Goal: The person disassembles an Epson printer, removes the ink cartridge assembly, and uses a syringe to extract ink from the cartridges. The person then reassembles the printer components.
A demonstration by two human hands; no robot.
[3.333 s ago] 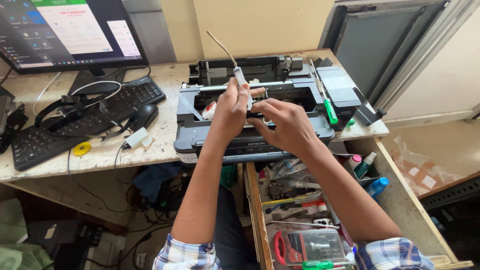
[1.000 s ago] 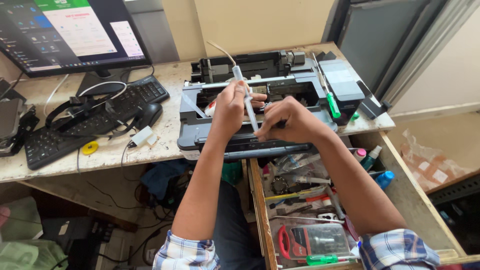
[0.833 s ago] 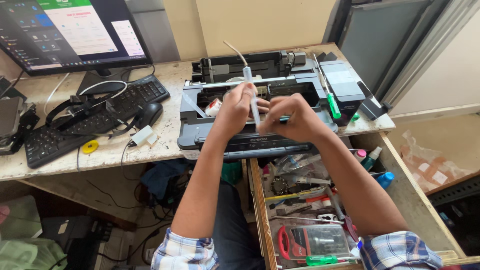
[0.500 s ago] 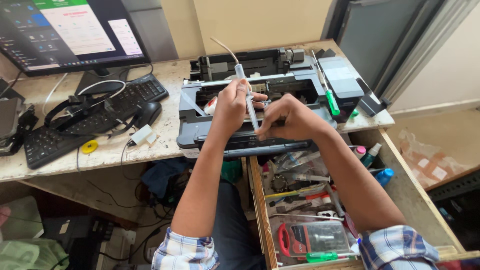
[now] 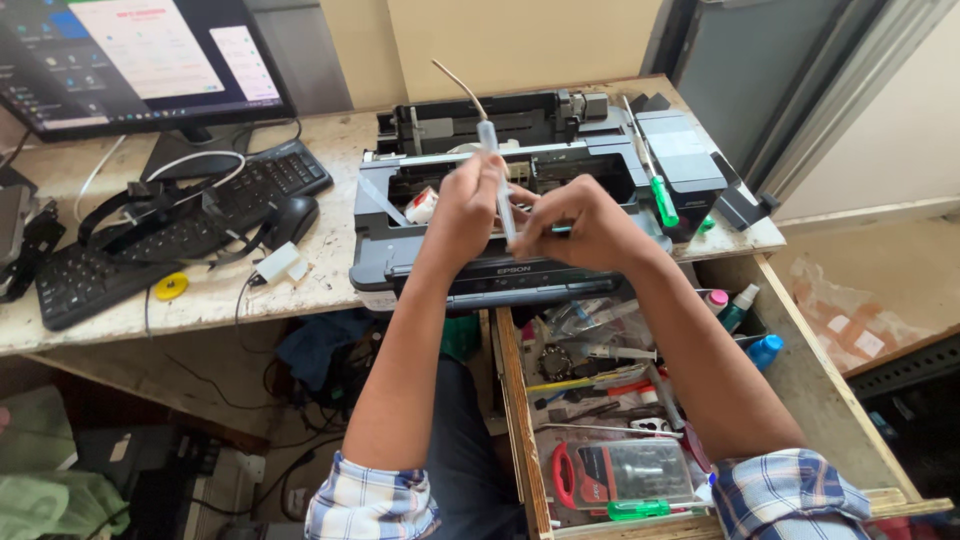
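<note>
Clear syringe [image 5: 497, 175] gripped between both hands [image 5: 530, 215] above printer [image 5: 520, 200].

Even daylight washes over my desk [image 5: 330, 275], brightest on the pale wall far right. Soft shadows sit under my forearms and below the desk, where everything goes dim. The monitor [image 5: 140, 60] glows at far left without glare. Focus holds sharp around my hands; edges bow slightly outward, and the near corners look softer
</note>
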